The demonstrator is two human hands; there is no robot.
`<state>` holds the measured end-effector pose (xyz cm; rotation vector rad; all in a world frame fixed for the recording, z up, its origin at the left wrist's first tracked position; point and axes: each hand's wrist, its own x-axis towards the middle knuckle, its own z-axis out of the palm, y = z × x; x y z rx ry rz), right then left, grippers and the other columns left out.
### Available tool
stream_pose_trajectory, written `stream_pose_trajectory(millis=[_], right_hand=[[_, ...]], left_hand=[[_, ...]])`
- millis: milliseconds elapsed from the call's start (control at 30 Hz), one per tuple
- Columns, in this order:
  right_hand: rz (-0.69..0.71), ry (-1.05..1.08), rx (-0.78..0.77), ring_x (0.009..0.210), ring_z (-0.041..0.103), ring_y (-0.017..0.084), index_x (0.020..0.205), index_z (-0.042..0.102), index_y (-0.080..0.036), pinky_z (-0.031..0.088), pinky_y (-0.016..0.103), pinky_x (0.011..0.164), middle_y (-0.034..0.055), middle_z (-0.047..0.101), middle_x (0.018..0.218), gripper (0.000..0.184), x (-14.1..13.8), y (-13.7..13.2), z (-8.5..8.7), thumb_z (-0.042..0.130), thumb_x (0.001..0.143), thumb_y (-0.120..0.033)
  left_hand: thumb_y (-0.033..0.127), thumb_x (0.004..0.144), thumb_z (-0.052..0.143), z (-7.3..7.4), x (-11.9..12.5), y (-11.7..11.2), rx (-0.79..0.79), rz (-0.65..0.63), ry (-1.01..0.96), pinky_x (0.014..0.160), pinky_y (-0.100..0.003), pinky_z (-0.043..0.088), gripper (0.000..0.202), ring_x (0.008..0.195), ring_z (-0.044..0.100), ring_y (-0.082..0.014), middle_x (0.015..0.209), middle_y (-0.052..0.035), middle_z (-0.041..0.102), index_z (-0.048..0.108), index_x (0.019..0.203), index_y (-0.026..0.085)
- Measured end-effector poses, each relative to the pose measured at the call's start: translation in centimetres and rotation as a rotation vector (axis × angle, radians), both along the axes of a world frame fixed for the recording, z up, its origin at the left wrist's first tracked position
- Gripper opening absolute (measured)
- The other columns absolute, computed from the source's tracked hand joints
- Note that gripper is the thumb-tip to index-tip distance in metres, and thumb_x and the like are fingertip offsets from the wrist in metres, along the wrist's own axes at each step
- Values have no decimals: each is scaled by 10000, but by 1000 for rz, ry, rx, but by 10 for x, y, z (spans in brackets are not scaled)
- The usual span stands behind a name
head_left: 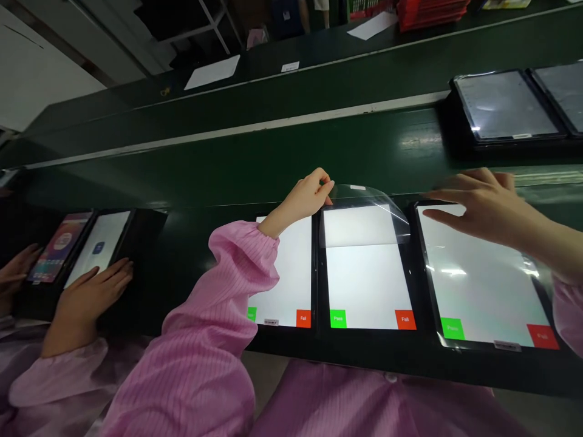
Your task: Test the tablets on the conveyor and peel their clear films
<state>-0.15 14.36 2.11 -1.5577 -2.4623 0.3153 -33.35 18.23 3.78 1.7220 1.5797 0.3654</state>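
My left hand (304,197) pinches the upper left corner of a clear protective film (376,197). The film bends up over the top of the middle tablet (367,285), whose white screen shows a green Pass box and a red Fail box. Above the top of the right tablet (478,291) is my right hand (487,203), its fingers stretched out and partly blurred, holding nothing I can see. That tablet has a glossy film over its lit screen. A left tablet (286,273), lit the same way, lies partly behind my left forearm.
At the left, a co-worker's hand (93,294) rests beside a device with a lit screen (98,246); another lit device (61,246) lies alongside. Two dark tablets sit on a stand (510,106) at the back right. Papers (213,71) and red stacked items (428,13) lie on the far ledge.
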Motion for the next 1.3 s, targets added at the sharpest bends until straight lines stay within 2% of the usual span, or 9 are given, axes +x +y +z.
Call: stream_pose_trajectory(millis=[167, 367, 467, 600, 767, 867, 967, 1167, 1300], right_hand=[[-213, 354, -428, 570, 592, 222, 1415, 608, -240, 512, 381, 556, 78, 700, 773, 841, -37, -35, 19, 461, 874, -868], [-362, 726, -961, 609, 648, 171, 1359, 608, -245, 551, 257, 505, 88, 737, 903, 865, -56, -32, 18, 648, 785, -891], [-314, 706, -947, 659, 663, 153, 1125, 716, -189, 573, 218, 553, 106, 717, 907, 708, -63, -21, 14, 611, 866, -840], [-264, 654, -838, 631, 647, 153, 1013, 746, -154, 554, 233, 526, 103, 694, 833, 712, -74, -12, 20, 579, 889, -835], [-91, 451, -595, 644, 683, 224, 995, 743, -166, 576, 344, 568, 105, 708, 782, 842, -73, -7, 32, 391, 904, -926], [30, 191, -244, 942, 719, 321, 1028, 757, -207, 593, 490, 799, 144, 755, 994, 840, -67, 5, 29, 194, 995, -831], [95, 90, -169, 1191, 645, 399, 1033, 744, -213, 538, 571, 924, 166, 736, 1175, 872, -68, 22, 22, 160, 952, -856], [105, 11, -300, 490, 533, 208, 574, 411, -260, 403, 356, 546, 44, 513, 528, 703, -69, 34, 13, 190, 970, -796], [86, 9, -298, 651, 604, 235, 674, 573, -244, 440, 363, 651, 60, 582, 640, 666, -62, 28, 13, 256, 981, -742]], left_hand=[[214, 1058, 501, 13, -18, -19, 173, -45, -135, 560, -225, 434, 170, 574, 642, -95, 857, 5, 759, 471, 891, 227], [269, 1077, 514, 44, -53, -81, 541, -148, -425, 717, -243, 577, 150, 811, 788, -149, 829, 22, 755, 502, 930, 244], [259, 1083, 507, 41, -63, -118, 495, -218, -435, 824, -291, 616, 130, 808, 800, -156, 843, 27, 780, 514, 955, 244], [195, 1051, 519, 27, -71, -140, 564, -53, -315, 904, -328, 626, 81, 890, 807, -168, 932, 20, 817, 526, 988, 246], [286, 1043, 494, 25, -72, -126, 473, 133, -273, 738, -316, 639, 105, 855, 802, -193, 921, -11, 820, 529, 947, 260], [370, 1035, 495, 30, -68, -114, 423, 154, -273, 688, -317, 618, 157, 856, 793, -210, 908, -41, 813, 535, 936, 254], [402, 1034, 488, 33, -64, -108, 429, 180, -257, 681, -299, 598, 195, 864, 784, -204, 897, -52, 806, 511, 915, 251], [333, 1031, 519, 37, -61, -115, 465, 184, -184, 696, -269, 597, 120, 849, 788, -172, 894, -15, 814, 507, 941, 254], [323, 1044, 529, 39, -61, -110, 554, 146, -157, 753, -274, 619, 125, 813, 792, -149, 889, 13, 814, 509, 938, 259]])
